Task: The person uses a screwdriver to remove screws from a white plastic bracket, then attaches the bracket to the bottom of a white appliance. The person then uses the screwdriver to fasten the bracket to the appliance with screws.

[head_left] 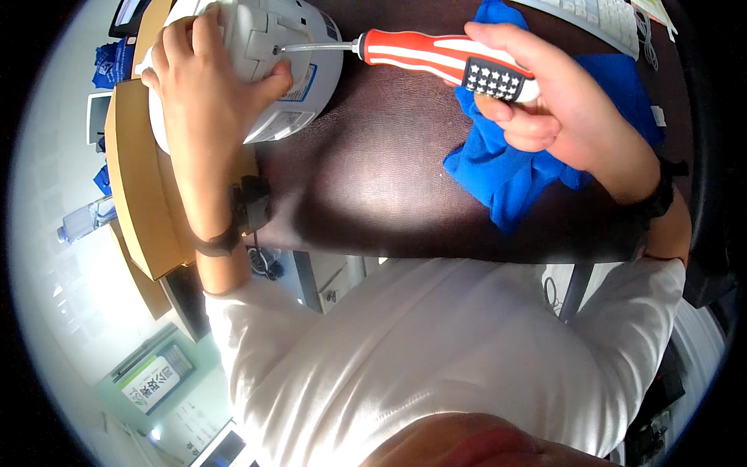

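A rounded white plastic appliance (pixel 325 76) lies on the dark brown tabletop at the upper left. My left hand (pixel 204 86) is wrapped over it, fingers on its far side and thumb along its near face. In my right hand (pixel 545 93) is a screwdriver (pixel 412 53) with a red-and-white striped handle and a black grip patterned with white stars. Its metal shaft points left, and the tip meets a small hole in the appliance; whether a screw sits there is too small to tell. A blue cloth (pixel 506 175) lies crumpled beneath my right hand.
A white keyboard (pixel 595 19) with a coiled cable lies at the far right of the brown tabletop (pixel 373 163). Cardboard boxes (pixel 136 179) stand along the left edge. A clear plastic bottle (pixel 84 221) is beyond them. The table's near edge runs close to my body.
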The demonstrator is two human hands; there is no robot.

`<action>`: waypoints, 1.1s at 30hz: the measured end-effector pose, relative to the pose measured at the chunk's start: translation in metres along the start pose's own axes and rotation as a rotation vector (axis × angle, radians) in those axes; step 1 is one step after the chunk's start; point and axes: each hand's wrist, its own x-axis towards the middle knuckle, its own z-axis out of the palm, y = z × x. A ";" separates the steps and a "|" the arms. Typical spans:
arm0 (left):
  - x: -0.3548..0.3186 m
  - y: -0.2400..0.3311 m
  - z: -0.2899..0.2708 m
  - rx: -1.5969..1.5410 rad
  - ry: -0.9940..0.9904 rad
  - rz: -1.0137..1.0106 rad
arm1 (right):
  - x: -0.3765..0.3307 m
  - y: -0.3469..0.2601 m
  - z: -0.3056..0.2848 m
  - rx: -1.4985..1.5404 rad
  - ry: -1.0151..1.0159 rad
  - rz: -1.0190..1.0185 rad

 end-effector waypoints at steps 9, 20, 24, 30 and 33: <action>-0.001 0.001 0.002 0.010 0.004 -0.014 | 0.001 0.020 -0.017 -0.894 0.161 -0.961; 0.001 0.002 0.002 0.026 -0.008 -0.029 | -0.010 0.012 -0.010 -0.508 0.134 -0.439; 0.000 0.003 -0.001 0.012 -0.014 -0.047 | -0.007 0.023 -0.011 -0.975 0.199 -0.946; 0.000 0.002 0.001 0.043 0.016 0.012 | -0.007 0.017 -0.008 -1.038 0.220 -0.933; 0.000 0.003 0.002 0.051 0.004 -0.011 | -0.005 0.016 -0.008 -0.639 0.177 -0.584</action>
